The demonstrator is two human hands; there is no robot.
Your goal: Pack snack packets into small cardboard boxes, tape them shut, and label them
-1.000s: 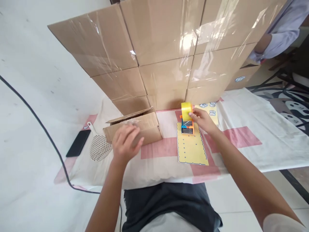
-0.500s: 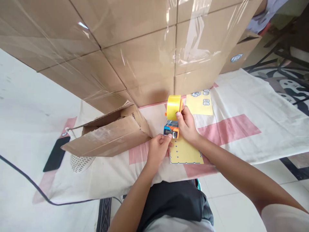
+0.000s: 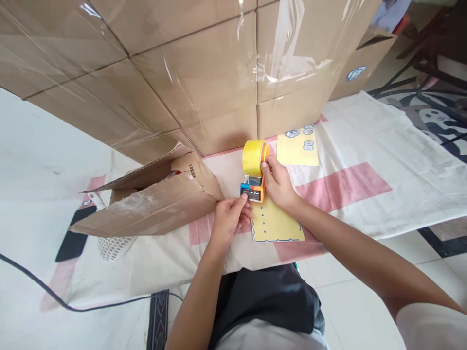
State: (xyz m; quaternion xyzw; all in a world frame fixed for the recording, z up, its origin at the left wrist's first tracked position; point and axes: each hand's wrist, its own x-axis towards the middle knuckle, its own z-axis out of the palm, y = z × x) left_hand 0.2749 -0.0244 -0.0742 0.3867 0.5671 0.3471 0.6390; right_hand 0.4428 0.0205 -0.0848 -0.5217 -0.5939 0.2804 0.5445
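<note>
An orange and blue tape dispenser (image 3: pixel 252 188) with a yellow tape roll (image 3: pixel 252 156) stands on the cloth-covered table (image 3: pixel 357 146). My right hand (image 3: pixel 278 182) grips the dispenser from its right side. My left hand (image 3: pixel 229 218) pinches at the dispenser's front edge, where the tape end is. Under the dispenser lies a yellow card (image 3: pixel 274 224). A brown cardboard box (image 3: pixel 153 201) with loose flaps lies just left of my left hand.
A wall of stacked cardboard boxes (image 3: pixel 204 63) wrapped in clear film rises behind. A second yellow card (image 3: pixel 297 148) lies by the boxes. A black phone (image 3: pixel 75 238), a white perforated scoop (image 3: pixel 115 245) and a black cable (image 3: pixel 54 296) are at the left.
My left hand left the cardboard box and came to the dispenser's front edge. The box has tipped and its flaps have opened. The camera moved closer.
</note>
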